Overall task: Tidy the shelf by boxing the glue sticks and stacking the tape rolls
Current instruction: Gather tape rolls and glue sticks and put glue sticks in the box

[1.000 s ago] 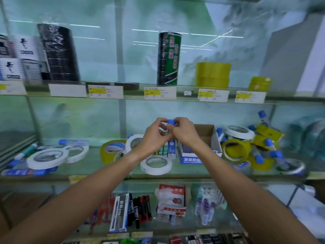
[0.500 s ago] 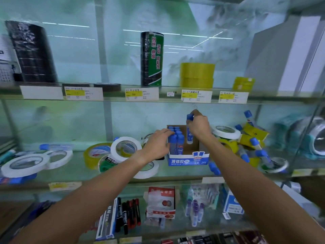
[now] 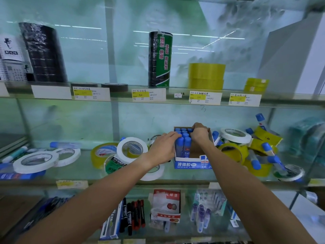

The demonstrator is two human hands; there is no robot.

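A blue and white glue box (image 3: 192, 163) stands on the middle glass shelf (image 3: 123, 180). Several blue-capped glue sticks (image 3: 182, 145) stand upright in its left and back part. My left hand (image 3: 164, 148) rests against the box's left side, fingers over the front glue sticks. My right hand (image 3: 200, 133) is inside the box, fingers curled among the glue sticks at the back. White tape rolls (image 3: 35, 162) lie at the left, and another white roll (image 3: 132, 149) leans beside a yellow roll (image 3: 103, 153). More glue sticks (image 3: 269, 152) and yellow rolls (image 3: 232, 152) are piled at the right.
The upper shelf holds black tape stacks (image 3: 43, 53), a green-labelled tape stack (image 3: 160, 59) and yellow tape rolls (image 3: 206, 75). Price tags (image 3: 148, 95) line its edge. The lower shelf holds markers (image 3: 133, 215), a red and white box (image 3: 166, 205) and small bottles (image 3: 202, 213).
My right hand has gone down from holding a glue stick above the box into the box. My left hand has shifted right against the box. The view moved closer.
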